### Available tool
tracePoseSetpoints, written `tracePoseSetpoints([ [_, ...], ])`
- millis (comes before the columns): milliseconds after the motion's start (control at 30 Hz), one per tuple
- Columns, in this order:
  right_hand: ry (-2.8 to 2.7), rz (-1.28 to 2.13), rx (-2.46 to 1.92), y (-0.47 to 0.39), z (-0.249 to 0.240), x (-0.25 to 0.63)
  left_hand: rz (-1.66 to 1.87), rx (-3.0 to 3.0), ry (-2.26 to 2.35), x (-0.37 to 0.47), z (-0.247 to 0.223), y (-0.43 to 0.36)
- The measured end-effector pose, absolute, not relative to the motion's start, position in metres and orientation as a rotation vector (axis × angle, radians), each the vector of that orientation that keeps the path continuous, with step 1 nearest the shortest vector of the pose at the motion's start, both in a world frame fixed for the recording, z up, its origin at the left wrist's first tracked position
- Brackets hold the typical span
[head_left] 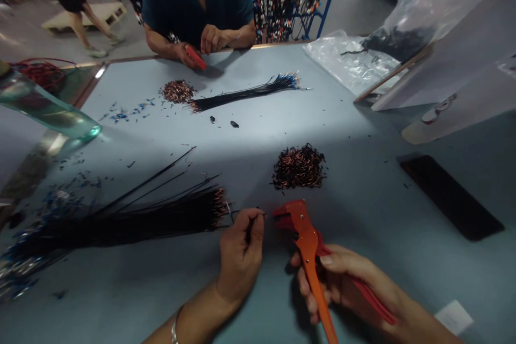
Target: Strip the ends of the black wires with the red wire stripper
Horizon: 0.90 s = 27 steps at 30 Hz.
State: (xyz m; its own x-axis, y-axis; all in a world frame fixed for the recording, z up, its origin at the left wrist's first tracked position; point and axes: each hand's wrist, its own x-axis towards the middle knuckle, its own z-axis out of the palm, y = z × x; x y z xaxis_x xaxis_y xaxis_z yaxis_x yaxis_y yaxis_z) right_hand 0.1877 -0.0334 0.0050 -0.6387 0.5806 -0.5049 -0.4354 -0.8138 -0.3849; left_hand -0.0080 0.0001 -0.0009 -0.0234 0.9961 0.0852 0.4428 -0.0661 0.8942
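Left grip [241, 252] in a fingertip pinch, right grip [357, 266] curled.

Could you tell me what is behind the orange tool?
Beyond the tool lie clippings on the table. Its handle hides part of the right hand and table.

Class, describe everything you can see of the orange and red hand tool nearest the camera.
The hand tool has an orange body and handle, a red nose and a second, red handle, with small rivets along the body. It looks like painted metal, though the material is uncertain. The right hand grips it; its head points away from the camera, the mouth facing the left hand without touching it. The orange handle runs out of the picture.
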Motion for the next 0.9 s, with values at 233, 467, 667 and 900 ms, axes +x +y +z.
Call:
tracePoseSetpoints([
  [233, -0.314, 2.114, -0.919, -0.023, 0.008, 0.192, 0.981, 1.518, 1.518, -0.009, -0.007, -0.002],
  [467, -0.406, 2.158, -0.775, -0.022, 0.006, 0.201, 0.952, 1.629, 1.436, -0.010, -0.006, 0.000],
  [667, -0.594, 2.160, -0.783, -0.027, 0.005, 0.202, 1.013, 1.614, 1.482, -0.007, -0.007, 0.001],
  [900, -0.684, 2.212, -0.774, -0.029, 0.001, 0.199, 1.022, 1.518, 1.458, -0.005, -0.004, 0.001],
])
